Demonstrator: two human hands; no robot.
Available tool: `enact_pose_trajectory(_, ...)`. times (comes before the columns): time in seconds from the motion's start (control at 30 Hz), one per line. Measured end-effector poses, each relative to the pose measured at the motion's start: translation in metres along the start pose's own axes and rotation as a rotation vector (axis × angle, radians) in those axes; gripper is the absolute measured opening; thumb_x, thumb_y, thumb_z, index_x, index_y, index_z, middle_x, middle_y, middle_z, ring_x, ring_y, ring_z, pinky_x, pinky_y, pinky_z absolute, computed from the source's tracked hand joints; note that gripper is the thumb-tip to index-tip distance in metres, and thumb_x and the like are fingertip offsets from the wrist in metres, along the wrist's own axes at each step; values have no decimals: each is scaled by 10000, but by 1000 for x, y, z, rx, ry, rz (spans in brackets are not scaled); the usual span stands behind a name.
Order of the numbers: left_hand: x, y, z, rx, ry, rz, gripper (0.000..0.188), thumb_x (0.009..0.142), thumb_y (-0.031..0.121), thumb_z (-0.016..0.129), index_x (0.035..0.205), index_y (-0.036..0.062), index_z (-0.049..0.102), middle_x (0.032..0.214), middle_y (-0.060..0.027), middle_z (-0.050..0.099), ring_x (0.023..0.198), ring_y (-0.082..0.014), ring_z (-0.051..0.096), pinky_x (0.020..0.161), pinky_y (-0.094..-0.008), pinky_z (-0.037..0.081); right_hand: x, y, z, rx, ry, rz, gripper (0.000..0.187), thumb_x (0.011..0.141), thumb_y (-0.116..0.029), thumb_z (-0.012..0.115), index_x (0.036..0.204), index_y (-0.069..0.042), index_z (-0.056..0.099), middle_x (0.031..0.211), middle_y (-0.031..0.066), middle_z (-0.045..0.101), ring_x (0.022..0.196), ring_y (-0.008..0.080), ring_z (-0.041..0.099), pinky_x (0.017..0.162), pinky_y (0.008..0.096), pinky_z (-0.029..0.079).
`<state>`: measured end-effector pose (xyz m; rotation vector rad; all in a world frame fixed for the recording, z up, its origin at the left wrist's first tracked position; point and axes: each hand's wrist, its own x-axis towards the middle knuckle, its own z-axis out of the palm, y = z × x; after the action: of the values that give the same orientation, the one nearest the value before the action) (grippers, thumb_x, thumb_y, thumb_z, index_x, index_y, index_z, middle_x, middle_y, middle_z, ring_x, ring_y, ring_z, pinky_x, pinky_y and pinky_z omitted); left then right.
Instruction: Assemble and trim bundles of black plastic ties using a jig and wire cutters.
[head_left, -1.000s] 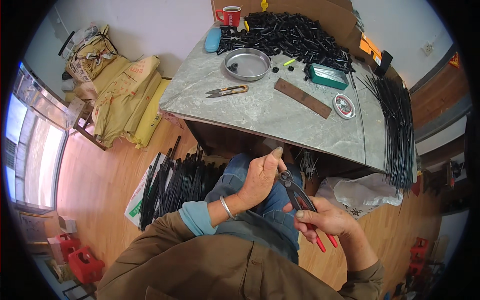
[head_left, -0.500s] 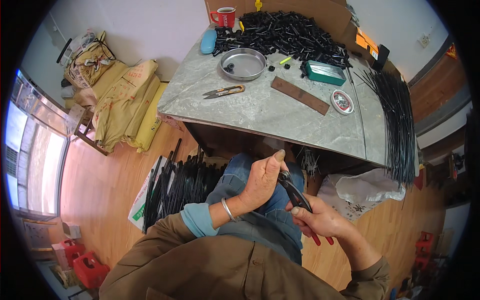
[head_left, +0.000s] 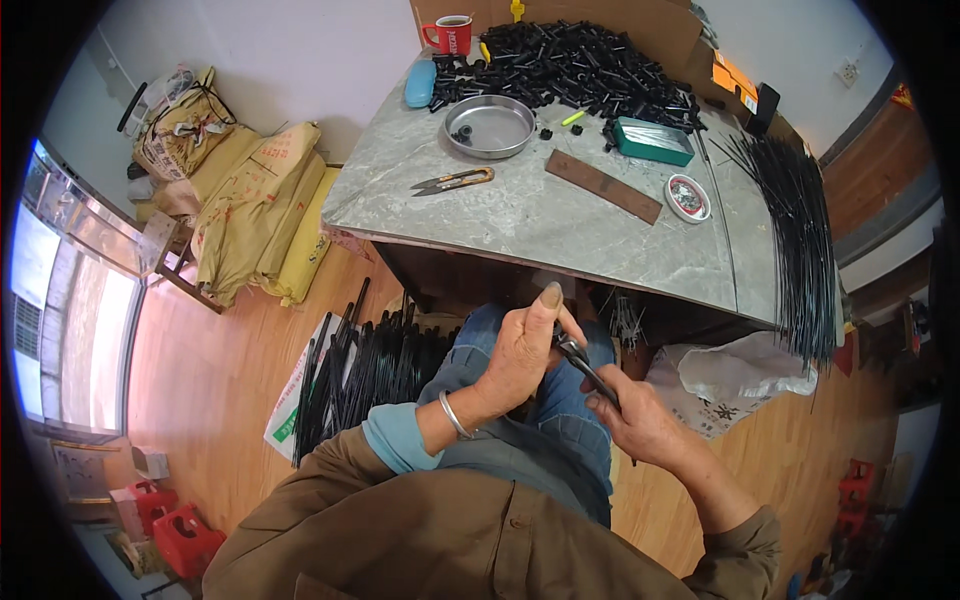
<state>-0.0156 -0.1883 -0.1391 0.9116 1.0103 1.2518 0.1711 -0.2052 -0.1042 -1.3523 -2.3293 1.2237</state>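
My right hand [head_left: 637, 412] is wrapped round a pair of pliers [head_left: 590, 371], whose dark head points up and left over my lap. Close against that head is my left hand [head_left: 527, 350], its thumb raised and its fingers curled. Something small and dark shows between the left fingers and the jaws, too hidden to name. Both hands are in front of the table's near edge, above my jeans. On the tabletop beyond them lie thread snips [head_left: 453, 181] and a flat rusty bar [head_left: 603, 186].
The grey table [head_left: 480, 222] carries a heap of black tubular parts [head_left: 570, 65], a round metal dish [head_left: 490, 150], a green box [head_left: 652, 143], a small bowl [head_left: 688, 199] and long black rods [head_left: 800, 260]. More black rods [head_left: 375, 360] stand left of my legs; a white sack [head_left: 720, 385] sits right.
The pliers have turned in my right hand, so their red handles no longer show. Both hands have shifted slightly, staying close together. The view has moved a little.
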Motion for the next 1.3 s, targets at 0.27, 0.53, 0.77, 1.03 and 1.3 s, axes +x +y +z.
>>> enact_pose_trajectory(0.27,-1,1,2,-58,-37,-29,646,988,539,341,719,10,595,552,29,423,481,-40,341,444,-218,262,-1,6,5,337,-139,106,215,965,-182,516,1123,-36,513,751,19,568,664,106,529,587,279,454)
enact_pose_trajectory(0.53,-1,-3,1,41,8,32,635,993,530,339,729,15,599,572,31,425,521,-41,373,476,-213,295,-11,-4,-6,704,-334,275,352,983,-211,494,1257,4,451,952,95,639,823,148,644,691,281,525)
enact_pose_trajectory(0.77,-2,-1,2,188,-22,57,694,999,550,258,753,15,625,633,-8,524,575,-67,452,527,-226,362,-11,-2,-15,981,-467,306,387,978,-203,485,1266,47,423,985,188,639,807,254,675,707,365,557)
enact_pose_trajectory(1.03,-2,-6,0,231,-115,78,710,1011,521,229,743,0,630,629,-9,519,599,-88,454,561,-244,363,-14,-4,-27,1079,-570,384,385,973,-185,491,1265,59,435,949,208,656,769,273,687,668,374,576)
enact_pose_trajectory(1.3,-2,-9,-3,121,-182,-23,719,988,562,271,705,4,625,617,-16,513,557,-88,439,504,-240,325,-14,10,-17,986,-568,301,262,971,-207,518,1082,30,536,690,59,560,535,144,556,505,290,486)
